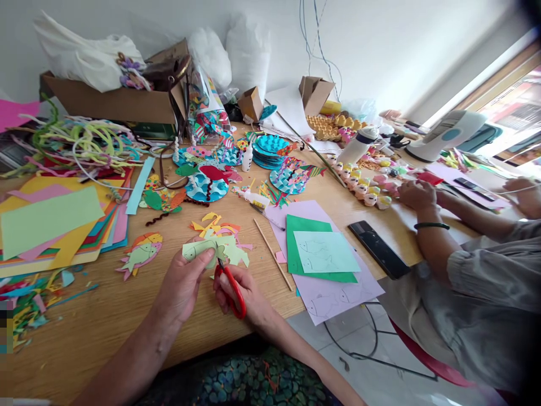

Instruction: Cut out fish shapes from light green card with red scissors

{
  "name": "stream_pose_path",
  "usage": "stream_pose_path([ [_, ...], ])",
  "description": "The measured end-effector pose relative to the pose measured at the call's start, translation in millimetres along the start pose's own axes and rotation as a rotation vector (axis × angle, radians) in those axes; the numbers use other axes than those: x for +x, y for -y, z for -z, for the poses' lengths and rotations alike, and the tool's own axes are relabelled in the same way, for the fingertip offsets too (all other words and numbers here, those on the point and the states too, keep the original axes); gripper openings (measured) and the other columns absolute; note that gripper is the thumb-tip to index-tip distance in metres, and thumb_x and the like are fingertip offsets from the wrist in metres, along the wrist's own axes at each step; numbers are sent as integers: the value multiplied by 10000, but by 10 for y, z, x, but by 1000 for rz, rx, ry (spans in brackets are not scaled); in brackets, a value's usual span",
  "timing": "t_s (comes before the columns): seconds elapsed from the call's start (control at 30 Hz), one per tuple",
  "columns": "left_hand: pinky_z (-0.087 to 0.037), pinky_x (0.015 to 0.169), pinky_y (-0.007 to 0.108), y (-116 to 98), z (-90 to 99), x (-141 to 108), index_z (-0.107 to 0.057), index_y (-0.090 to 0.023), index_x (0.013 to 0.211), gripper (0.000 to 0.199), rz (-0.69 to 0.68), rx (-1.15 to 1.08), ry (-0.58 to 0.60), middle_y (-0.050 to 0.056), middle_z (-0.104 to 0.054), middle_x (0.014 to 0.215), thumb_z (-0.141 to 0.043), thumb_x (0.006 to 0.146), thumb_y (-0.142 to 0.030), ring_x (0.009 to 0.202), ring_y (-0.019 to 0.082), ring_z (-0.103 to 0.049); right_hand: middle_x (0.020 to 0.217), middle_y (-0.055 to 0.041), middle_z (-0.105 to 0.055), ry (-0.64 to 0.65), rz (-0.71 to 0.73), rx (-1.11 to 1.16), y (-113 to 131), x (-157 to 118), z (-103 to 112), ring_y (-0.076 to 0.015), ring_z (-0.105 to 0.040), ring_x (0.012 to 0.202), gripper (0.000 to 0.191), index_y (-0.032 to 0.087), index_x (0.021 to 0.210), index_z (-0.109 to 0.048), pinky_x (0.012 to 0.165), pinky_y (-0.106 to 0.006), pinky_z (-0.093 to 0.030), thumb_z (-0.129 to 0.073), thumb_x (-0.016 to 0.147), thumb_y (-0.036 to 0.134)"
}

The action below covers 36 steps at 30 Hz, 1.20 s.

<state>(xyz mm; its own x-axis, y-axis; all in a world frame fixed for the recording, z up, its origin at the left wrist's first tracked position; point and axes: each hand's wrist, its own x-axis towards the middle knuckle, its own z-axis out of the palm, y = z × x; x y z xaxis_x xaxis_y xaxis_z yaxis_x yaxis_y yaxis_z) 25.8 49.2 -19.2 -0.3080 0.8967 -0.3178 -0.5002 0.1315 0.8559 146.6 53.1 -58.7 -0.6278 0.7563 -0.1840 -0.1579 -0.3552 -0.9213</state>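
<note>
My left hand [186, 280] pinches a piece of light green paper [195, 248] with a fish outline drawn on it. In my right hand [245, 287] are red-handled scissors [237, 298], their blades at the right part of the paper, near the drawn tail. Yellow, orange and pale green paper scraps [215, 226] lie just beyond my hands. Left of my left hand rest layered paper fish [143, 251], a green one on top of pink and orange. A thin wooden stick [273, 254] lies to the right of the scissors.
Coloured sheets [51, 217] are piled at the left, with scraps [38, 301] in front. Purple paper [325, 299] overhangs the table edge beside a black phone [378, 248]. Blue discs with fish [207, 186] stand behind. A co-worker's hands [418, 194] work at the right.
</note>
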Motion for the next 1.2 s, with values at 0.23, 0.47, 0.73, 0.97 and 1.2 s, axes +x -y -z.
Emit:
stream_pose_path([
  [0.23,-460,606,205,31,-16,6,-648,-200,686,247,-44,16,6,-56,-650,633,-817,518,-266,613,119,-561,487,52,-471,-11,3,-45,-41,-1,24,-69,-411,403,522,171,692,-523,382,-187,-316,-541,750,689],
  [0.47,-469,621,205,43,-24,-17,-649,-179,720,236,-36,-19,-1,-42,-666,659,-797,543,-225,632,115,-580,483,49,-471,-15,11,-50,-59,-5,25,-70,-405,395,530,166,708,-538,372,-188,-296,-527,757,694],
  [0.73,-488,632,219,50,-33,-38,-646,-198,714,210,-37,-22,21,-42,-665,675,-787,562,-231,652,128,-601,457,56,-454,-52,1,-53,19,-28,-8,-65,-360,385,492,183,658,-481,377,-192,-272,-540,764,660],
  [0.97,-472,623,202,35,-22,-30,-655,-202,702,262,-24,-25,1,-56,-664,650,-825,508,-248,628,116,-578,450,60,-440,-58,-1,-64,-3,-27,2,-64,-355,375,487,187,646,-478,363,-195,-280,-543,757,656],
  [1.2,-458,605,194,-18,-33,-31,-665,-202,676,292,-2,-29,-15,-63,-661,620,-850,453,-244,617,114,-556,434,63,-435,-55,-35,-58,17,-18,-6,-63,-352,363,472,183,647,-477,353,-194,-274,-568,746,636],
])
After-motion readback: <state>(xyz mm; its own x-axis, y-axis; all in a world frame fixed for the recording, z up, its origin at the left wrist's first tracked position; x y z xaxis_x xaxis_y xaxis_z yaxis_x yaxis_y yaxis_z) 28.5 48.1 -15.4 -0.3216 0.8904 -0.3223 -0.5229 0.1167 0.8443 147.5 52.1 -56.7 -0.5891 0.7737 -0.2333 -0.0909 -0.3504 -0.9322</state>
